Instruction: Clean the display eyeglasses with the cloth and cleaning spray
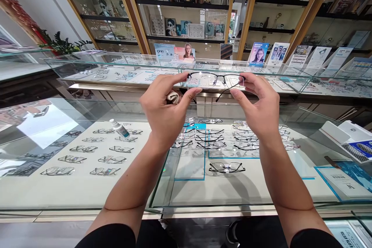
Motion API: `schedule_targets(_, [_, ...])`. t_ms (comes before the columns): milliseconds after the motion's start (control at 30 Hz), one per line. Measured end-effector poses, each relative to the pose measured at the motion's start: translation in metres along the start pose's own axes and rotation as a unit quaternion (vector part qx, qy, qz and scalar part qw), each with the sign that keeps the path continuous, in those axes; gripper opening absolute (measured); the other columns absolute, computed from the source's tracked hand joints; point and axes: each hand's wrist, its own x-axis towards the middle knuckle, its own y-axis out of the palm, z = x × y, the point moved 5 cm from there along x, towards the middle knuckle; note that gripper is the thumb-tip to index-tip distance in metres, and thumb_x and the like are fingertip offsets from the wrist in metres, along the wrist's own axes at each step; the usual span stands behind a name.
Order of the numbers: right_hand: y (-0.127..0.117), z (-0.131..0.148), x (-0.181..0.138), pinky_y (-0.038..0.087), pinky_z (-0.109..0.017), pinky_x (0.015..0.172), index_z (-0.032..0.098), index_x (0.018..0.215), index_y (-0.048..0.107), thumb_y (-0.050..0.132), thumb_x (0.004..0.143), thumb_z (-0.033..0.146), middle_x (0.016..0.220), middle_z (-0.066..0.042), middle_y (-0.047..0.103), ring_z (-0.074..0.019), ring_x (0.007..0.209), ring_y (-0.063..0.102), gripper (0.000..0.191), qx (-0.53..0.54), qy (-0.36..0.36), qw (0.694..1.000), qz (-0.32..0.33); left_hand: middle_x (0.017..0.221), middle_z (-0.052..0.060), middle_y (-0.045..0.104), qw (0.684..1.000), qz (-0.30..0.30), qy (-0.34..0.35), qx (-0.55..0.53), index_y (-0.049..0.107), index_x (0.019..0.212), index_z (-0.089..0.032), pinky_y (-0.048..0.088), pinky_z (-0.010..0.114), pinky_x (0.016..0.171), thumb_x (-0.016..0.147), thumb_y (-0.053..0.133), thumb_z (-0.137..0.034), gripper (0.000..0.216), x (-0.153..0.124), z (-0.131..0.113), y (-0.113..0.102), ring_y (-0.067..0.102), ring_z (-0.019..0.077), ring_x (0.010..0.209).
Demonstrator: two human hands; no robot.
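Observation:
A pair of half-rim eyeglasses point(216, 75) with a dark upper frame is held up in front of me between both hands. My left hand point(168, 102) grips its left end with thumb and forefinger. Tucked in that same palm is a rolled beige cloth point(173, 97), partly hidden by the fingers. On the other side my right hand point(257, 100) pinches the right end near the hinge. One dark temple arm slants down beneath the lenses. Below, under the glass counter, lies another pair of eyeglasses point(227, 167).
A white spray bottle point(119, 128) stands on the glass counter point(128, 197) to the left, above rows of displayed glasses. At the right is a white box point(350, 139). Across from me runs a second display case point(116, 62) with upright leaflets point(257, 54); shelves rise behind it.

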Motion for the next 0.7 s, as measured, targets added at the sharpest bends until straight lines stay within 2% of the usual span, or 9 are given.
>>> schedule_targets(167, [-0.002, 0.003, 0.000, 0.064, -0.053, 0.103, 0.030, 0.130, 0.076, 0.077, 0.098, 0.052, 0.120, -0.007, 0.078, -0.0273, 0.110, 0.077, 0.039, -0.013, -0.009, 1.000, -0.005, 0.108, 0.005, 0.079, 0.999, 0.013, -0.014, -0.028, 0.080, 0.114, -0.033, 0.064, 0.047, 0.082, 0.092, 0.084, -0.056, 0.032, 0.001, 0.003, 0.001, 0.075, 0.0259, 0.097])
schedule_targets(300, [-0.003, 0.009, 0.000, 0.065, -0.052, 0.102, 0.030, 0.129, 0.077, 0.074, 0.100, 0.054, 0.120, -0.007, 0.079, -0.0272, 0.109, 0.077, 0.038, -0.031, -0.023, 0.999, -0.010, 0.111, 0.004, 0.079, 0.998, 0.027, -0.038, -0.045, 0.081, 0.114, -0.033, 0.062, 0.044, 0.076, 0.092, 0.083, -0.058, 0.034, 0.005, 0.006, 0.000, 0.075, 0.0245, 0.093])
schedule_targets(500, [-0.006, 0.018, -0.002, 0.065, -0.052, 0.099, 0.032, 0.131, 0.077, 0.068, 0.105, 0.051, 0.121, -0.007, 0.080, -0.0279, 0.107, 0.077, 0.034, -0.052, -0.059, 0.997, -0.011, 0.115, 0.004, 0.081, 0.996, 0.045, -0.059, -0.042, 0.082, 0.117, -0.032, 0.063, 0.041, 0.074, 0.090, 0.085, -0.060, 0.039, 0.011, 0.020, -0.001, 0.074, 0.0221, 0.090])
schedule_targets(700, [-0.008, 0.025, -0.003, 0.063, -0.052, 0.102, 0.034, 0.132, 0.076, 0.068, 0.106, 0.045, 0.120, -0.006, 0.081, -0.0291, 0.110, 0.077, 0.030, -0.076, -0.101, 0.992, -0.020, 0.114, 0.004, 0.083, 0.995, 0.052, -0.073, -0.041, 0.085, 0.118, -0.030, 0.058, 0.033, 0.066, 0.089, 0.088, -0.050, 0.035, 0.013, 0.029, 0.002, 0.067, 0.0155, 0.075])
